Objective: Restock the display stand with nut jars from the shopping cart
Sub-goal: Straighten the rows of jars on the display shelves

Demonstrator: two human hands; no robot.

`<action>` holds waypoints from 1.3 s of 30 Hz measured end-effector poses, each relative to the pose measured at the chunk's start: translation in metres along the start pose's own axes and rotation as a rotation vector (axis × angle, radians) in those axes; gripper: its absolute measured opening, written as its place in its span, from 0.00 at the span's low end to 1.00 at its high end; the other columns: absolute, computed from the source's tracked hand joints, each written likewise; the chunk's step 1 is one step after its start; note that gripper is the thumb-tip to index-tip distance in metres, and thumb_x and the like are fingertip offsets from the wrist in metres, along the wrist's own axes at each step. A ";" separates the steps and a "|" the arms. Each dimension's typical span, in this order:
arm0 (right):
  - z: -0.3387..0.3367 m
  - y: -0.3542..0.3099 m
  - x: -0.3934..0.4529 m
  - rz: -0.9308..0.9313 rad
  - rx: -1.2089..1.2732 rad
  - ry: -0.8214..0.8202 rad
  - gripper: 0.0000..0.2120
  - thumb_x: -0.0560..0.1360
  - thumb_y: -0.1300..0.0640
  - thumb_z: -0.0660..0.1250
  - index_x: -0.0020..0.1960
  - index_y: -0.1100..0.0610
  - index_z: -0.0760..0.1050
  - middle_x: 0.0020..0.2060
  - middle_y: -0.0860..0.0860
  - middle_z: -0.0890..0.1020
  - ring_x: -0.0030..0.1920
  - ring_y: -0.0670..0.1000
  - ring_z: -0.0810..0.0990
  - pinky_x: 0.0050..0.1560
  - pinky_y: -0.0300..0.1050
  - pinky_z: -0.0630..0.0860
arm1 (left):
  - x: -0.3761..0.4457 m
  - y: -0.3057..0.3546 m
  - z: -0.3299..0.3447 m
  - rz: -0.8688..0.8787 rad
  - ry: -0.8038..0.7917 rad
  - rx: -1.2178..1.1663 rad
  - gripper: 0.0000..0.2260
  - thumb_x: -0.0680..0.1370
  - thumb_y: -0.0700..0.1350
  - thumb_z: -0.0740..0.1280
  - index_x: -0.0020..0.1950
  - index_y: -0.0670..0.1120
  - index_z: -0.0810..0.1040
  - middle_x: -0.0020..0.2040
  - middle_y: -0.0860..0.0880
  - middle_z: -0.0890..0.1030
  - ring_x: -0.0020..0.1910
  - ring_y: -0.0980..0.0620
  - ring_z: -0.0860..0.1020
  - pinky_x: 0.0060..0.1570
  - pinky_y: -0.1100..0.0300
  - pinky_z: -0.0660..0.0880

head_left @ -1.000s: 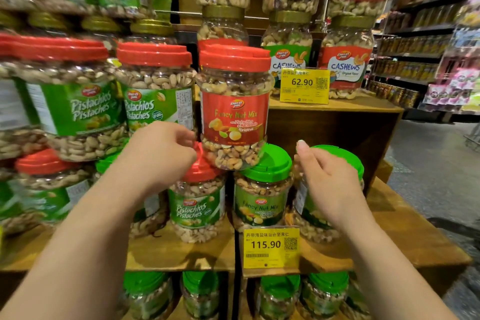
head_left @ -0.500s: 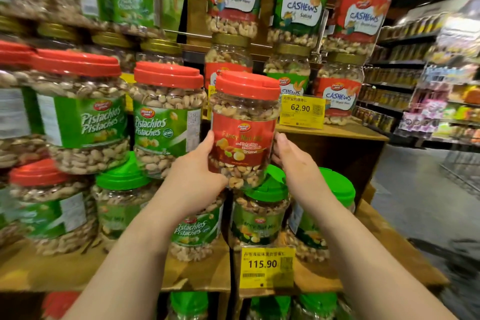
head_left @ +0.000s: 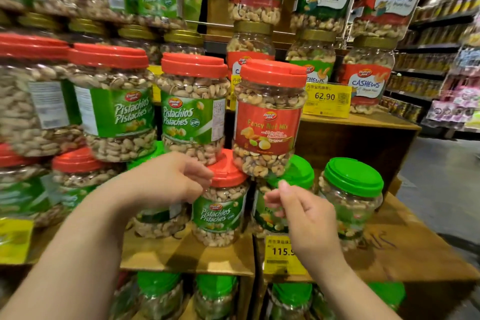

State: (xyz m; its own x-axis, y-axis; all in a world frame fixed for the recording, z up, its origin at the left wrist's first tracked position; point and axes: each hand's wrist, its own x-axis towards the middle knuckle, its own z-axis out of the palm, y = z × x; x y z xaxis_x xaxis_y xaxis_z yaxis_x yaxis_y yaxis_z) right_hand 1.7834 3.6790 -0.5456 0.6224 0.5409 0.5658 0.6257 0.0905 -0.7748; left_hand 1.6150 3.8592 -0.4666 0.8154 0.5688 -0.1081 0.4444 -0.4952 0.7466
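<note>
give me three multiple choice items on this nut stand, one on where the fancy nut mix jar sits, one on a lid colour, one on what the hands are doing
1. Where does the red-label Fancy Nut Mix jar sit?
A. stacked on the lids of lower jars
B. on the floor
C. in the left hand

2. What colour is the lid of the rightmost jar on the lower tier?
A. gold
B. green
C. red

3. What are the left hand and right hand doing?
A. both grip the Fancy Nut Mix jar
B. the right hand holds the 115.9 price tag
C. both hold nothing, fingers loosely curled below the jar

Answers:
1 A, its base rests on a red lid and a green lid beneath.
2 B, the lid shows bright green.
3 C, both hands are clear of the jar and nothing is in them.
</note>
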 end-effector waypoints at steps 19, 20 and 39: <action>0.075 0.050 0.016 0.535 0.188 -0.234 0.58 0.60 0.13 0.55 0.80 0.47 0.62 0.78 0.43 0.67 0.77 0.45 0.65 0.80 0.53 0.60 | 0.035 -0.062 0.024 -0.084 -0.127 -0.331 0.53 0.64 0.31 0.67 0.83 0.50 0.44 0.82 0.51 0.58 0.78 0.52 0.63 0.72 0.55 0.68; 0.074 0.048 0.016 0.534 0.170 -0.257 0.55 0.62 0.15 0.54 0.80 0.46 0.61 0.78 0.43 0.67 0.77 0.45 0.65 0.80 0.53 0.60 | 0.035 -0.063 0.024 -0.082 -0.117 -0.325 0.54 0.63 0.32 0.67 0.83 0.50 0.43 0.82 0.50 0.57 0.78 0.51 0.62 0.73 0.54 0.67; 0.077 -0.075 0.047 0.098 -0.083 -0.230 0.26 0.84 0.42 0.58 0.80 0.46 0.63 0.75 0.39 0.69 0.74 0.40 0.67 0.76 0.47 0.66 | 0.025 -0.036 -0.030 0.026 0.642 -0.100 0.31 0.78 0.36 0.63 0.81 0.46 0.63 0.73 0.46 0.75 0.70 0.47 0.74 0.70 0.53 0.68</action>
State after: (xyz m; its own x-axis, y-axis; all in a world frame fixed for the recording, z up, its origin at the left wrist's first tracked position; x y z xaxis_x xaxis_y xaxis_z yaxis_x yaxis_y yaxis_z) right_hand 1.7290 3.7615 -0.4824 0.5644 0.7206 0.4028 0.6101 -0.0354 -0.7915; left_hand 1.6082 3.9106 -0.4768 0.4275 0.8522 0.3017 0.3655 -0.4682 0.8045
